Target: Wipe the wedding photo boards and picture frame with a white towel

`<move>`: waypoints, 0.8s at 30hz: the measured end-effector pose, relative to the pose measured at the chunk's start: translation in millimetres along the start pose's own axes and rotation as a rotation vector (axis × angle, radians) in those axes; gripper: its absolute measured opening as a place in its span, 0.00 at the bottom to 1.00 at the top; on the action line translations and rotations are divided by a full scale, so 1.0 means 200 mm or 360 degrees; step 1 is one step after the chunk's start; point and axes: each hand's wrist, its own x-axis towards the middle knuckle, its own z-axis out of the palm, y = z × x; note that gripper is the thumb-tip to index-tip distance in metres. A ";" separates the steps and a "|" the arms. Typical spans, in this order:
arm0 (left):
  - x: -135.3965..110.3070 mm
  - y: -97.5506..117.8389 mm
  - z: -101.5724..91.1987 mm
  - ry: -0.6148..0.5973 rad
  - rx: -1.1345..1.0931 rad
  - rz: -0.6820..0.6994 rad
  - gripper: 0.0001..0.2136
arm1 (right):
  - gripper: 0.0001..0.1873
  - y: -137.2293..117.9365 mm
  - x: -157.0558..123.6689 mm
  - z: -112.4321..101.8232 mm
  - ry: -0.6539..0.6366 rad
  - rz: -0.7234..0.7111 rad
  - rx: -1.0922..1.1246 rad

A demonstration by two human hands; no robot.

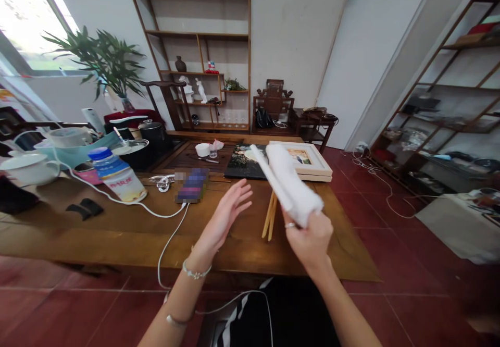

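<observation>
My right hand [312, 240] is closed around the lower end of a folded white cloth [291, 180], which slants up and away over the table, slightly blurred. My left hand [230, 206] hovers to the left of it, fingers stretched and apart, touching nothing. Beneath the cloth, wooden sticks like chopsticks [269, 217] lie on the table, their far ends hidden by it. Just behind are a dark picture panel [240, 164] and a light wooden picture frame [320, 164], both partly covered by the cloth.
On the brown wooden table [128, 237], a phone [193, 185] with a white cable lies left of my left hand. Farther left stand a blue-capped plastic jar [119, 175], a white pot [29, 167] and a black pot [152, 129]. A small white bowl [202, 149] sits at the back.
</observation>
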 end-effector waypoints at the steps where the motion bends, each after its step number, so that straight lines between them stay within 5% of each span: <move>1: 0.02 -0.06 -0.02 0.0107 0.0045 -0.0127 0.20 | 0.07 0.00 0.02 -0.02 0.0292 0.0179 0.0150; 3: 0.06 -0.16 -0.06 0.0327 0.0028 -0.0274 0.22 | 0.13 0.00 0.07 -0.05 0.0901 0.0452 0.0597; 6: 0.07 -0.26 -0.04 0.0277 -0.0243 -0.0427 0.20 | 0.24 -0.03 0.11 -0.06 0.1231 0.0605 0.1359; 9: 0.04 -0.29 0.03 0.0068 -0.0531 -0.0414 0.16 | 0.30 -0.02 0.10 -0.01 0.1242 0.0778 0.1836; 15: 0.04 -0.24 0.00 0.0479 -0.0349 -0.0241 0.14 | 0.25 0.17 0.02 -0.03 0.0991 0.1115 0.2198; 19: 0.09 -0.17 -0.14 0.0310 -0.0145 -0.0451 0.13 | 0.31 0.28 0.00 -0.14 0.1298 0.1032 0.1939; 22: 0.14 -0.15 -0.20 0.0229 -0.0021 -0.0605 0.13 | 0.41 0.34 -0.02 -0.17 0.1536 0.0762 0.1374; 24: 0.17 -0.17 -0.21 0.0223 0.0017 -0.0617 0.11 | 0.37 0.40 -0.06 -0.16 0.1592 0.0646 0.0870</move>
